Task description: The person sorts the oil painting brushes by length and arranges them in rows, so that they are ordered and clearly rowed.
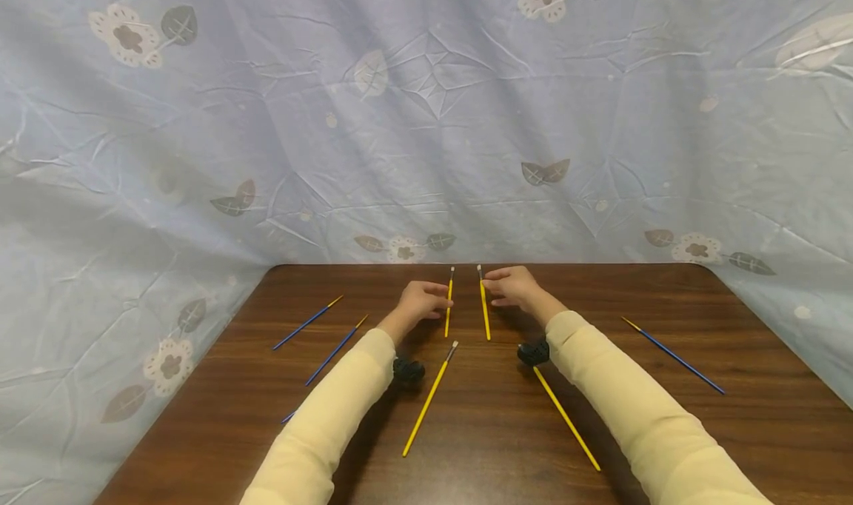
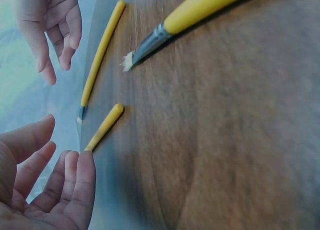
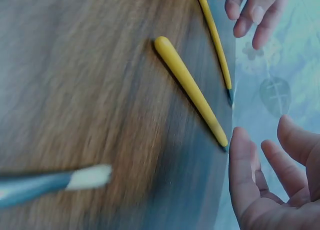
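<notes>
Two yellow-handled paintbrushes lie at the table's far edge, bristles away from me: a left one and a right one. My left hand is over the left brush, its fingertips at the handle and hiding a bit of it. Beside the right brush is my right hand, fingertips close to its upper part. In the wrist views, thumb and fingers of each hand stand apart, loosely bent, with nothing pinched between them. Whether the fingertips touch the brushes is unclear. Closer to me lie two more yellow paintbrushes, one left, one right.
Left of my left arm lie blue paintbrushes, one outer, one inner, and a third mostly hidden by the sleeve. Another blue paintbrush lies at the right. A patterned curtain hangs behind the brown table.
</notes>
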The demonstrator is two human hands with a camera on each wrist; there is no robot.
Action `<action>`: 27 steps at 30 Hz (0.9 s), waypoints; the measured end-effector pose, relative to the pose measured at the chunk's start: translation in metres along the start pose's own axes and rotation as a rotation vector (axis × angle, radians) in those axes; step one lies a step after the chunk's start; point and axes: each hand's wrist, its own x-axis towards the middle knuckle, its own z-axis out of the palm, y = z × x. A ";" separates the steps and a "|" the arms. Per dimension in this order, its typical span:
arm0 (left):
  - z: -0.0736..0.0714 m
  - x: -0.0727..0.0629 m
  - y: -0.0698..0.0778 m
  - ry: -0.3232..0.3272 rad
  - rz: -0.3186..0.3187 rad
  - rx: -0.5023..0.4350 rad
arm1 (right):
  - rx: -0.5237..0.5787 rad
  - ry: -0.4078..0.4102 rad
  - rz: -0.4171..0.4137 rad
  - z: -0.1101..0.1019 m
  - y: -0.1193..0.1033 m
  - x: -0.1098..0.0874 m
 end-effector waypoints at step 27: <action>-0.020 -0.066 -0.002 -0.176 0.039 -0.054 | -0.100 -0.026 -0.188 -0.014 0.011 -0.084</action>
